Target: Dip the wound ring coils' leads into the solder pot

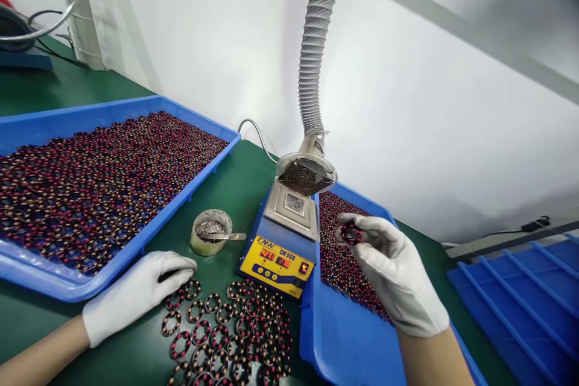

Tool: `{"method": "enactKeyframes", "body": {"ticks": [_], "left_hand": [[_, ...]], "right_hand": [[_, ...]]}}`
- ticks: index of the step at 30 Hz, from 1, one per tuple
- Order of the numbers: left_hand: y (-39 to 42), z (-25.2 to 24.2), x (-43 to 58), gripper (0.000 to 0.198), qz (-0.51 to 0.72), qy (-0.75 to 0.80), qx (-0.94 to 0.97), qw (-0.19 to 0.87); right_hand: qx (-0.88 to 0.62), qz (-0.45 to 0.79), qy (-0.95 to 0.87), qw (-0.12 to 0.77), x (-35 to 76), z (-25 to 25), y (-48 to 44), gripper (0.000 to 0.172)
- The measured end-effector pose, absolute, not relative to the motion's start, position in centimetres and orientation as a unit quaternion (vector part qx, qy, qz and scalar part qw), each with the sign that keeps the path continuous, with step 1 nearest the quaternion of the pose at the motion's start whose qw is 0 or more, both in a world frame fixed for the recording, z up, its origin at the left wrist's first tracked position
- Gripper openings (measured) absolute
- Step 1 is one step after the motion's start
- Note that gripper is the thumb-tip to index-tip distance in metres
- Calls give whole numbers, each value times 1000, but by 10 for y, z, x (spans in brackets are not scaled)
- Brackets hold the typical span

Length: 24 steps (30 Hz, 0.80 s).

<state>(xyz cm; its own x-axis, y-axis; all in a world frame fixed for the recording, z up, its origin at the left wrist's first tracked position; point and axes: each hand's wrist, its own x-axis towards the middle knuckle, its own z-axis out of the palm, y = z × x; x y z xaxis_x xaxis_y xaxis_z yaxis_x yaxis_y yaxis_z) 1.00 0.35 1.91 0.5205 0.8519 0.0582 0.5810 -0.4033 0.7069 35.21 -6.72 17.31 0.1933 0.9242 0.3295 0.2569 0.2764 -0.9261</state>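
In my right hand [391,268], in a white glove, a small black ring coil [351,234] with reddish windings is pinched between thumb and fingers, above a blue tray [357,338] of similar coils. My left hand [147,286], also gloved, rests on the green table with its thumb and fingers apart, nothing visible between them. Its fingertips are beside loose ring coils [219,338], some red and some tan, spread over the table. Between the hands stands a blue and yellow solder pot [275,262] with lit red digits and a square well of shiny metal [295,204].
A round tub [211,232] with a flat stick across it stands left of the pot. Over the pot hangs an extraction hood [307,172] on a grey hose [316,42]. A large blue tray [194,184] at left is full of coils. Ribbed blue plastic [520,307] lies at right.
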Motion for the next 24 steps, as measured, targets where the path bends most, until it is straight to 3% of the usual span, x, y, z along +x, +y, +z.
{"method": "enactKeyframes", "body": {"ticks": [11, 24], "left_hand": [[4, 2, 7, 34, 193, 448, 828, 275], [3, 8, 12, 34, 263, 426, 839, 214]], "right_hand": [[-660, 237, -574, 423, 357, 155, 16, 38], [-743, 52, -614, 261, 348, 139, 53, 32]]}}
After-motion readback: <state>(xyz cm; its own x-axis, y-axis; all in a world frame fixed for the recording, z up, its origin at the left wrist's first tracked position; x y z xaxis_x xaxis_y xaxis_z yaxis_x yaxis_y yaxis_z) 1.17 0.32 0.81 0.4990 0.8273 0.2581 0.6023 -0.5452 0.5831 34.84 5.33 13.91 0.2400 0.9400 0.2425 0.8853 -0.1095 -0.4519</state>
